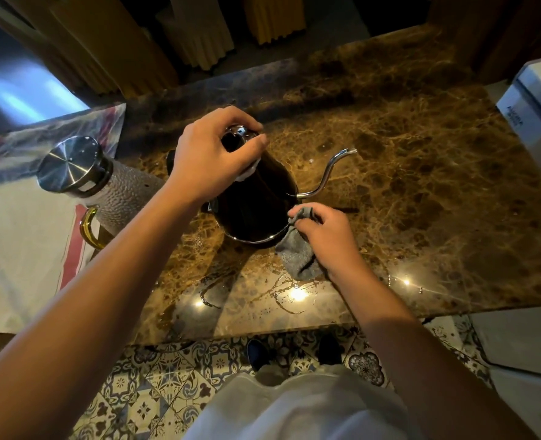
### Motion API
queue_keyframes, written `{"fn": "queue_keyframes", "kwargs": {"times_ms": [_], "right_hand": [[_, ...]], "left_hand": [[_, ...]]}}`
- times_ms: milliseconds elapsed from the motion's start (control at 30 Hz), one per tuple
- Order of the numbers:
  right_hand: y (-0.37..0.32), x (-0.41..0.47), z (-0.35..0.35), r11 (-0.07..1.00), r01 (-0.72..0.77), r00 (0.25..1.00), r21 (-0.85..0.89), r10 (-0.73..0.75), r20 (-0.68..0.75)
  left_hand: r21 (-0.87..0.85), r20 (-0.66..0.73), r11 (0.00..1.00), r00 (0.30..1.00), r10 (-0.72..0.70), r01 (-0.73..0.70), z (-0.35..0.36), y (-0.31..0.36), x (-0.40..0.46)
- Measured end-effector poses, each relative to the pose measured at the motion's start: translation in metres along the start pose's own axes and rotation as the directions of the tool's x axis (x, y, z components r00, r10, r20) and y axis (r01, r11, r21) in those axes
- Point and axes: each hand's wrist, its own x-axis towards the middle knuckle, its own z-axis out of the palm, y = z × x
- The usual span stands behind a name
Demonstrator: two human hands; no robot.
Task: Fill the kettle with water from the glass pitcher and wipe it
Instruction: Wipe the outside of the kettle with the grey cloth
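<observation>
Wiping looks to be the step in hand: the black kettle (pixel 256 201) stands upright on the brown marble counter (pixel 421 185), near its front edge, with its thin curved spout (pixel 329 169) pointing to the person's right. Left hand (pixel 212 154) is closed over the top of the kettle, fingers curled around the lid and knob, holding the body steady; something pale shows under the palm, identity unclear. Right hand (pixel 329 236) pinches a bunched grey cloth (pixel 297 255) against the lower right side of the kettle, just below where the spout joins. Judgement: to do this well, keep the top grip firm so the kettle does not slide on the wet stone, work the cloth around the base rim, and pass carefully under the spout root, since the spout is slender and would catch the cloth. Water film and droplets (pixel 282 293) lie on the counter in front of the kettle; these probably need wiping too, or the base picks them up again. Pitcher (pixel 104 188) with a steel lid and textured glass body stands to the left on a white cloth with a red stripe (pixel 24 249), close behind the left forearm; an elbow swing could knock it. White box (pixel 536 103) sits at the far right, well apart. Water level inside the kettle cannot be seen.
</observation>
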Motion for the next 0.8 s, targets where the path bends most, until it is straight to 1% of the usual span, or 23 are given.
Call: {"fn": "queue_keyframes", "kwargs": {"times_ms": [67,133,200,267,300,367,500,567,633,700,800], "right_hand": [[-0.004,0.005,-0.015,0.996,-0.062,0.998,0.057,0.061,0.024],[-0.007,0.01,-0.026,0.988,-0.092,0.994,0.12,0.098,-0.038],[-0.01,0.011,-0.033,0.986,-0.039,0.989,0.162,0.061,-0.132],[-0.016,0.007,-0.035,0.971,0.069,0.983,0.227,-0.027,-0.182],[-0.02,0.005,-0.034,0.962,0.123,0.984,0.244,-0.086,-0.156],[-0.023,0.001,-0.032,0.952,0.158,0.987,0.261,-0.145,-0.069],[-0.011,-0.001,-0.032,0.929,0.088,0.989,0.358,-0.126,0.083],[-0.007,-0.005,-0.034,0.939,0.095,0.979,0.33,-0.148,0.14],[-0.005,-0.01,-0.036,0.947,0.131,0.97,0.292,-0.183,0.16],[-0.002,-0.016,-0.037,0.955,0.158,0.968,0.251,-0.199,0.15],[-0.003,-0.032,-0.037,0.967,0.157,0.959,0.202,-0.199,0.204]], "left_hand": [[-0.016,0.023,1.0,1.0,0.002,-0.001,-0.001,0.0,0.0],[-0.032,0.036,0.999,0.999,0.004,-0.003,-0.002,0.001,-0.001],[-0.057,0.047,0.998,0.999,0.003,-0.001,-0.004,0.001,-0.001],[-0.076,0.07,0.997,0.997,0.02,-0.015,-0.004,0.002,-0.002],[-0.079,0.083,0.997,0.996,0.032,-0.025,-0.004,0.001,-0.002],[-0.071,0.111,0.996,0.991,0.069,-0.061,-0.006,-0.001,-0.001],[-0.063,0.191,0.988,0.97,0.151,-0.141,-0.017,-0.007,0.005],[-0.041,0.226,0.984,0.957,0.18,-0.175,-0.021,-0.006,0.008],[-0.011,0.239,0.979,0.95,0.199,-0.203,-0.022,-0.003,0.007],[0.032,0.239,0.98,0.953,0.183,-0.197,-0.02,0.0,0.004],[0.079,0.24,0.979,0.957,0.166,-0.19,-0.016,0.006,0.002]]}}
